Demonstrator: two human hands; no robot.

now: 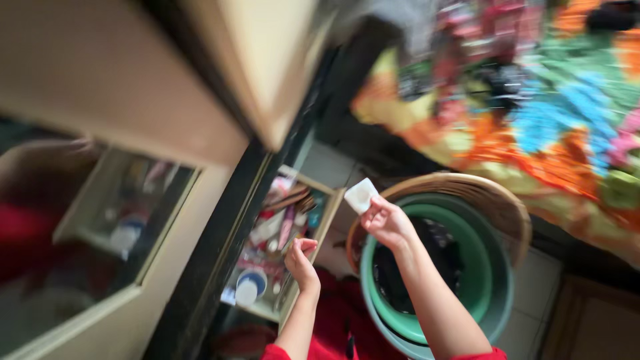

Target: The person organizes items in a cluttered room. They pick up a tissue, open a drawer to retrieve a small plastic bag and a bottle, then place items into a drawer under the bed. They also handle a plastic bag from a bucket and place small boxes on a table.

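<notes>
R hand (389,223) pinches a small white square pad (361,195) at its fingertips, above the green basin (483,267) rim. L hand (300,261), fingers curled, holds nothing visible, just left of basin, by a cluttered box of toiletries (280,233). Basin contents dark, hard to make out; frame blurred.

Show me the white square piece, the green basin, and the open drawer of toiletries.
white square piece (361,195), head view, middle of its flat face
green basin (481,257), head view, inner right wall
open drawer (331,212), head view, its wooden right side
</notes>
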